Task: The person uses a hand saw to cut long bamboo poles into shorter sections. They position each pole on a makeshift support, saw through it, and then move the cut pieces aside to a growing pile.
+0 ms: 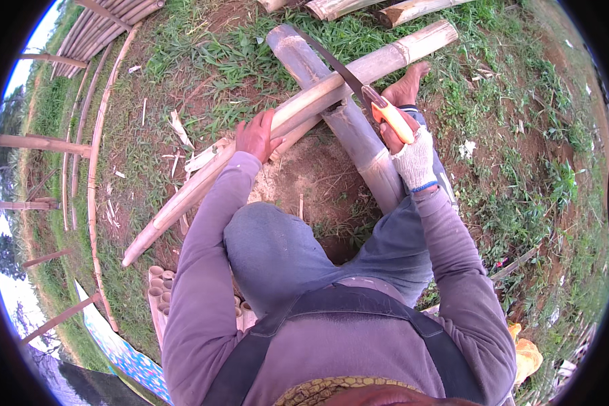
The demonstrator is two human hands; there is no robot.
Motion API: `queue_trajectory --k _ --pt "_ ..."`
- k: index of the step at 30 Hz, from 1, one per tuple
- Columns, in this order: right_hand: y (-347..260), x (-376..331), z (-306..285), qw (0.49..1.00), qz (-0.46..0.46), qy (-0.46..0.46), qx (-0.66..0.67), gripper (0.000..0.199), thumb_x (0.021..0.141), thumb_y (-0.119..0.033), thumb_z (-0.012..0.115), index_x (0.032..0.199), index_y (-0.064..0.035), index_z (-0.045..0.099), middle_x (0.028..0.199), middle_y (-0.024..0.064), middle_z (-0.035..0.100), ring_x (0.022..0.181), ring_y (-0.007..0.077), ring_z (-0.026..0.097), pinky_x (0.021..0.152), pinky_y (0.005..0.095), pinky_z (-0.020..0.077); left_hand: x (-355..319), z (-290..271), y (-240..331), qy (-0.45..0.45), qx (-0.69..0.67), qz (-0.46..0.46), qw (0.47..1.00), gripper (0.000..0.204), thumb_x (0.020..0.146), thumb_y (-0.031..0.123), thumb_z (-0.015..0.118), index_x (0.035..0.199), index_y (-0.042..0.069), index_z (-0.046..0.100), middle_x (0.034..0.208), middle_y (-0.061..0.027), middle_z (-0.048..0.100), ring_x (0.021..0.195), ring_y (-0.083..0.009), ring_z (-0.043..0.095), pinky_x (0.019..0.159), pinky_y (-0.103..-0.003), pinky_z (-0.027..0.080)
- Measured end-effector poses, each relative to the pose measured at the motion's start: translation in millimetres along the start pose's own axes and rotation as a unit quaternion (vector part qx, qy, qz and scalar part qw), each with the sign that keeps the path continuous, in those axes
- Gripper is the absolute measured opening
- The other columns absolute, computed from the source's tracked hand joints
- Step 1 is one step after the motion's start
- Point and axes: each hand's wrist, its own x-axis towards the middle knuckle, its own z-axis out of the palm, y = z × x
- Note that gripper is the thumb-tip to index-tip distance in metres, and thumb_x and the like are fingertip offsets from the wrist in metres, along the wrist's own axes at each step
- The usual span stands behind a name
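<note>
A long pale bamboo pole (304,105) lies slantwise across a thicker grey bamboo pole (358,142). My bare left hand (256,137) rests on the pale pole with its fingers over the top, holding it left of the crossing. In my right hand (407,145), which wears a white knit glove, is a handsaw (394,119) with an orange handle. Its dark curved blade runs up and left across the pale pole, just right of where the poles cross. Whether the teeth have cut into the bamboo cannot be made out.
My bare foot (407,84) is close beside the saw, by the pale pole's right part. Short cut bamboo pieces (157,284) stand by my left arm. More thick poles (345,5) lie at the top. A bamboo fence (96,149) runs along the left.
</note>
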Motion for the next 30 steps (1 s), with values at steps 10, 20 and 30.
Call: queue_trajectory --k 10,20,30 --pt "-2 -13 7 1.0 0.005 0.006 0.021 0.037 0.099 -0.019 0.077 0.129 0.0005 0.074 0.118 0.0179 0.08 0.106 0.0297 0.079 0.093 0.0386 0.0602 -112 15 16 -0.206 -0.026 0.065 0.976 0.06 0.105 0.051 0.068 0.152 0.019 0.051 0.126 -0.0156 0.067 0.108 -0.0373 0.074 0.086 -0.051 0.061" --pt "-1 -15 9 1.0 0.005 -0.004 0.002 0.04 0.099 -0.016 0.077 0.134 0.0024 0.071 0.12 0.0169 0.08 0.111 0.0275 0.077 0.099 0.0371 0.0585 -135 61 -23 0.039 -0.025 0.101 0.994 0.085 0.089 0.045 0.086 0.16 0.017 0.049 0.157 -0.0159 0.051 0.149 -0.0363 0.046 0.123 -0.058 0.035" --pt "30 -23 22 0.982 0.124 -0.064 0.131 0.035 0.104 -0.016 0.07 0.134 0.0027 0.065 0.097 0.0113 0.073 0.076 0.0147 0.069 0.066 0.0259 0.055 -39 -6 -40 -0.102 -0.017 -0.095 0.99 0.098 0.086 0.034 0.091 0.166 0.017 0.036 0.148 -0.0233 0.062 0.141 -0.0444 0.06 0.126 -0.059 0.04"
